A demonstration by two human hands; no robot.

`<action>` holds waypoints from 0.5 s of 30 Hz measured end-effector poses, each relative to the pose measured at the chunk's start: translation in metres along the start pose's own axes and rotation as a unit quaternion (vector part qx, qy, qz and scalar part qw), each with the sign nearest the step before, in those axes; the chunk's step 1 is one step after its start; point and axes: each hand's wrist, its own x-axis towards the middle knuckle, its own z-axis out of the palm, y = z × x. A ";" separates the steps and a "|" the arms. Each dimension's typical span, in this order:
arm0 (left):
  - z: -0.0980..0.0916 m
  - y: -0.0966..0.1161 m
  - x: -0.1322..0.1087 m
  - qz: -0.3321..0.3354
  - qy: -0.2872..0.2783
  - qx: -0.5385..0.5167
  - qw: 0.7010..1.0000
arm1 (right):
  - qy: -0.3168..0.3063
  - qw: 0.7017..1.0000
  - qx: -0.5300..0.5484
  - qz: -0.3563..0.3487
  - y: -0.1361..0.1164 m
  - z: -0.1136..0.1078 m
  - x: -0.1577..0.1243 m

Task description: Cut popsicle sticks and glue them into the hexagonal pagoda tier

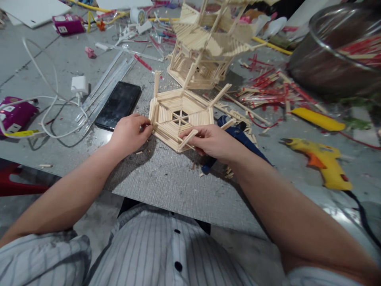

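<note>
A hexagonal frame of thin wooden sticks (166, 115) lies on the table in front of me, with short stick posts rising at its corners and a spoked opening in its middle. My left hand (131, 133) pinches its left edge, fingers closed. My right hand (205, 139) is closed at the front right side, thumb and fingers round the frame's edge by a corner post; the fingertips are partly hidden. A dark blue tool (241, 137), perhaps a cutter or pliers, lies partly under my right wrist. Behind the frame stands a taller tiered stick model (205, 47).
A black phone (119, 104) and white charger (79, 84) lie left. At right are a yellow glue gun (324, 161), a yellow-handled object (318, 118), red-wrapped sticks (264, 89) and a large pot (300, 59). Purple power blocks (68, 24) and cables spread at the left.
</note>
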 end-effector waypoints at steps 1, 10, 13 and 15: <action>0.000 0.000 0.000 0.000 -0.001 0.002 1.000 | -0.004 1.000 0.004 0.002 0.000 0.000 0.000; 0.000 -0.001 0.000 0.002 -0.007 0.015 1.000 | -0.012 0.999 0.039 0.011 -0.003 -0.002 -0.001; 0.000 -0.001 0.000 0.002 -0.006 0.011 1.000 | -0.003 0.999 0.041 0.006 0.000 -0.002 0.000; -0.001 -0.001 0.000 0.002 -0.006 0.010 1.000 | 0.003 0.999 0.042 -0.001 0.002 -0.002 0.001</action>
